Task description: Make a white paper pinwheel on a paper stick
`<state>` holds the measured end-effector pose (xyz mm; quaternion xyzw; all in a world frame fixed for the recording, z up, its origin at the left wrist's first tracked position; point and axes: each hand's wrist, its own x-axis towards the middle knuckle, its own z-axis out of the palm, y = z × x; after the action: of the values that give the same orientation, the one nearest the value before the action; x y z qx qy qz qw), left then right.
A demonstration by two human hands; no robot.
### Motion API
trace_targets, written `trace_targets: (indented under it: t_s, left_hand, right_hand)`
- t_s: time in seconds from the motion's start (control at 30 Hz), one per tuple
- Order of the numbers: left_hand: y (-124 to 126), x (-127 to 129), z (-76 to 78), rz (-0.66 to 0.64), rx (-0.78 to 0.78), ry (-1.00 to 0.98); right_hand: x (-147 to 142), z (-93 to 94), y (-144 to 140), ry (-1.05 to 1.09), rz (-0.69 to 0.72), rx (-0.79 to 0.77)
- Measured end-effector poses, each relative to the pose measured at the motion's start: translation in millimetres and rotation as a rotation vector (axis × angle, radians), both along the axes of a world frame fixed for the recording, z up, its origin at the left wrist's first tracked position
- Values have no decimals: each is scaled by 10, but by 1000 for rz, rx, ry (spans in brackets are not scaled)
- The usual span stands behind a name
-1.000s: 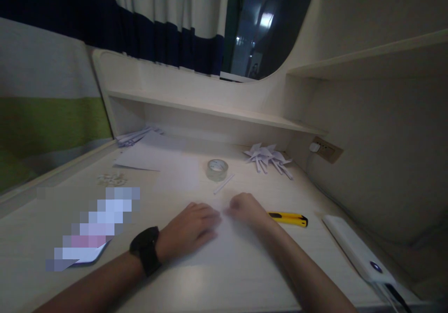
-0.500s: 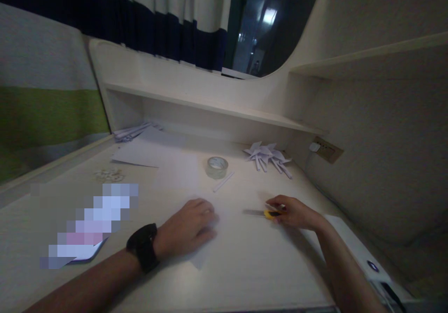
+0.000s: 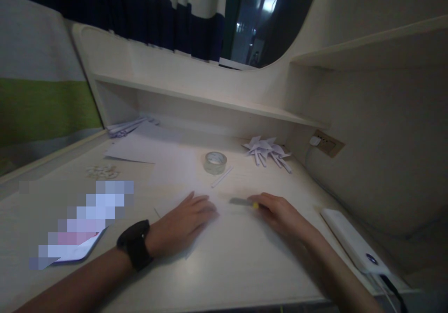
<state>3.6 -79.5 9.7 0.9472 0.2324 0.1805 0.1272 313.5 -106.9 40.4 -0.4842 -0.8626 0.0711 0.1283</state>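
Note:
My left hand (image 3: pixel 187 222), with a black watch (image 3: pixel 136 245) on the wrist, lies palm down on a piece of white paper (image 3: pixel 191 251). Its fingers are stretched out to the right, and most of that paper is hidden beneath it. A yellow utility knife (image 3: pixel 255 205) is gripped in my right hand (image 3: pixel 280 212), its blade extended and pointing left towards the left fingertips. Blade and hand are a little blurred. Beyond the hands stand a roll of clear tape (image 3: pixel 215 163) and a thin white paper stick (image 3: pixel 222 177).
Paper pinwheels (image 3: pixel 264 149) lie at the back right. White sheets (image 3: pixel 140 145) and rolled paper sticks (image 3: pixel 128 127) are at the back left, near a pile of small pale pieces (image 3: pixel 102 171). A phone (image 3: pixel 82 252) lies left; a white power bank (image 3: pixel 350 238) with cables lies right.
My right hand has moved left with the utility knife, bringing the blade nearer my left hand. The left fingers have straightened somewhat. The whole view has shifted slightly.

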Motion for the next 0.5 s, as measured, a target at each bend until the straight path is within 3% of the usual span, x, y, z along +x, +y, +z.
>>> trace_targets:
  t_s: [0.17, 0.33, 0.5]
  left_hand:
    - [4, -20, -14, -25, 1, -32]
    - [-5, -12, -7, -24, -11, -55]
    - [4, -2, -12, -27, -19, -57]
  right_hand:
    - [-149, 41, -46, -377, 27, 210]
    - [-144, 82, -15, -494, 34, 348]
    - [-176, 125, -20, -540, 50, 384]
